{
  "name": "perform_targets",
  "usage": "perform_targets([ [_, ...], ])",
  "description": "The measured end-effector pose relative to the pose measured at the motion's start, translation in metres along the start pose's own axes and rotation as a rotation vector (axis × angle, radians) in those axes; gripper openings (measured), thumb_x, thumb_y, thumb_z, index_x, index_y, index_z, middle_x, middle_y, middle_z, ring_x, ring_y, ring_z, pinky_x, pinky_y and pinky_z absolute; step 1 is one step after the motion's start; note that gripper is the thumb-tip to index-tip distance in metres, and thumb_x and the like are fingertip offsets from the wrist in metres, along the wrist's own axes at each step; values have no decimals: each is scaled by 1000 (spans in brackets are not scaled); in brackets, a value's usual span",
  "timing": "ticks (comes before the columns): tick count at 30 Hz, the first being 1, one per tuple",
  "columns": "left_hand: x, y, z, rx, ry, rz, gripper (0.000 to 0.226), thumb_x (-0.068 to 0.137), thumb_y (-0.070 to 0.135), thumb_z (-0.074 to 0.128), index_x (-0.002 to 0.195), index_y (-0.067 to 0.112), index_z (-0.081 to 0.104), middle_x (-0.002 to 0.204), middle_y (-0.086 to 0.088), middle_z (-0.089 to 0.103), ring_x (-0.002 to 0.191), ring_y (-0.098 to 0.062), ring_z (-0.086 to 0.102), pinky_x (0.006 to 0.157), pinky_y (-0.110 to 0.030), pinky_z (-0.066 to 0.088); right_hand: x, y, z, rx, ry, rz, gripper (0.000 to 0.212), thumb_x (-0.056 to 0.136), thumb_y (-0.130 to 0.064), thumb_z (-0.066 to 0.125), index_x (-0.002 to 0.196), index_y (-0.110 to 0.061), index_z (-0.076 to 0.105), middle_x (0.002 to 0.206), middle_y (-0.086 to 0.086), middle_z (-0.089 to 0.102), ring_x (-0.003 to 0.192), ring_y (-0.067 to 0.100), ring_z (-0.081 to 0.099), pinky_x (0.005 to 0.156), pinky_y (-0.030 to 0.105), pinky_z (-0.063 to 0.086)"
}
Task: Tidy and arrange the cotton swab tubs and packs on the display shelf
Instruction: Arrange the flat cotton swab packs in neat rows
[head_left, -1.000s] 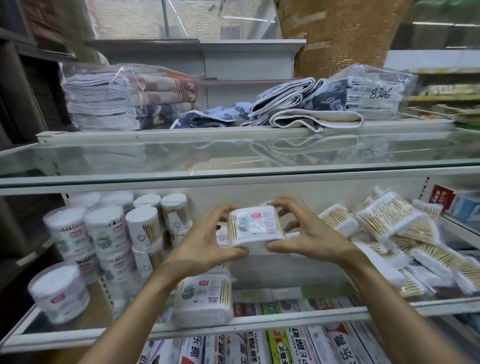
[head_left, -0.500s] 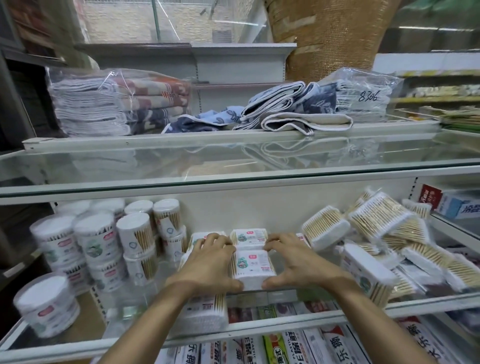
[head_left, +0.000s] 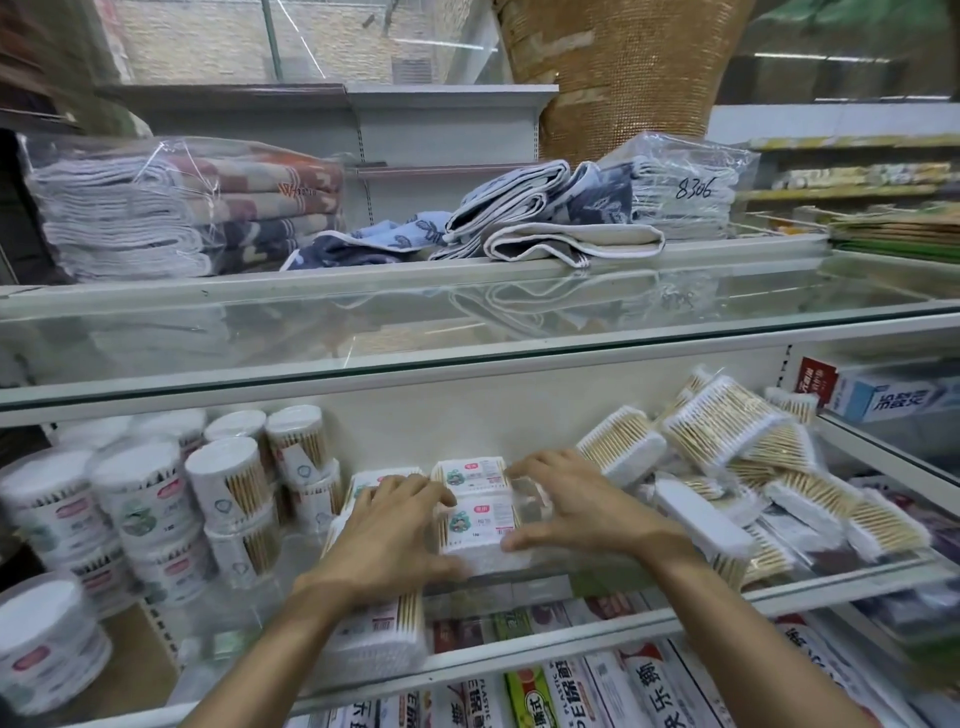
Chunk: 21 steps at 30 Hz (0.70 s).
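Note:
A square cotton swab pack lies flat on the lower glass shelf, directly in front of a matching pack. My left hand holds its left side, fingers at the top corner and thumb at the front edge. My right hand holds its right side in the same way. Another pack sits nearer the shelf front, partly under my left wrist. Round cotton swab tubs stand stacked at the left. Several clear-wrapped swab packs lie in a loose heap at the right.
An upper glass shelf overhangs the work area and carries folded towels in plastic bags. A boxed item sits at the far right. Toothpaste boxes fill the shelf below. A lone tub stands at the front left.
Both hands brought the square pack down from mid-air and set it on the shelf in front of the matching pack. My view has tilted down and closer.

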<state>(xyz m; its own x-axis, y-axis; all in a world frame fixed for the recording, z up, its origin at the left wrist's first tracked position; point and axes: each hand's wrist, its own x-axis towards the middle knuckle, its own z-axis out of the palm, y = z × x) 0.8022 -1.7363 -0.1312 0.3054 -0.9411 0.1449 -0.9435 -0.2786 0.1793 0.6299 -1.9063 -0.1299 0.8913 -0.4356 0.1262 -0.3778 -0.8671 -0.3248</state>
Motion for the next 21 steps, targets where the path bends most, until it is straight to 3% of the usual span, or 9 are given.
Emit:
perform_targets([
  [2, -4, 1, -5, -222, 68, -4, 71, 70, 76, 60, 129, 39, 48, 137, 18, 42, 129, -6, 35, 110, -35, 32, 2, 7, -20, -118, 100, 36, 82, 76, -67, 69, 145, -32, 40, 147, -5, 42, 134, 18, 33, 110, 39, 32],
  [5, -6, 4, -12, -398, 237, -14, 58, 73, 75, 54, 120, 42, 51, 126, 23, 43, 124, -3, 40, 104, -30, 35, 6, 23, -47, -570, 217, 132, 73, 82, -52, 71, 145, -33, 38, 147, 2, 42, 130, 29, 36, 104, 44, 33],
  [10, -6, 9, -18, -504, 346, -46, 33, 88, 51, 63, 117, 38, 58, 124, 19, 51, 120, -1, 48, 103, -27, 36, 13, 41, -44, -930, 51, 208, 66, 82, -30, 70, 141, -35, 41, 148, 11, 34, 132, 35, 32, 104, 51, 30],
  [14, -6, 9, -17, -560, 354, -49, 25, 89, 51, 62, 111, 43, 59, 121, 23, 53, 117, 2, 51, 105, -33, 43, 17, 39, -38, -996, 36, 142, 54, 90, -21, 62, 141, -25, 45, 150, 13, 35, 135, 36, 32, 105, 51, 30],
  [17, -7, 8, -18, -609, 369, -59, 22, 89, 48, 62, 110, 40, 61, 119, 26, 54, 116, 4, 51, 103, -34, 45, 20, 37, -41, -984, 75, 40, 45, 90, -27, 62, 134, -24, 53, 139, 7, 48, 125, 32, 41, 97, 47, 34],
  [19, -7, 7, -19, -673, 384, -78, 21, 89, 46, 63, 109, 40, 62, 119, 25, 55, 116, 3, 53, 102, -34, 48, 20, 35, -50, -917, 148, 10, 43, 88, -34, 63, 130, -28, 57, 132, 0, 56, 118, 28, 45, 92, 44, 34],
  [21, -7, 9, -22, -753, 395, -104, 20, 90, 44, 64, 110, 41, 62, 120, 22, 57, 114, -1, 57, 99, -34, 51, 18, 28, -60, -701, 278, 18, 43, 88, -40, 63, 130, -32, 58, 129, -6, 60, 115, 24, 48, 90, 41, 35],
])
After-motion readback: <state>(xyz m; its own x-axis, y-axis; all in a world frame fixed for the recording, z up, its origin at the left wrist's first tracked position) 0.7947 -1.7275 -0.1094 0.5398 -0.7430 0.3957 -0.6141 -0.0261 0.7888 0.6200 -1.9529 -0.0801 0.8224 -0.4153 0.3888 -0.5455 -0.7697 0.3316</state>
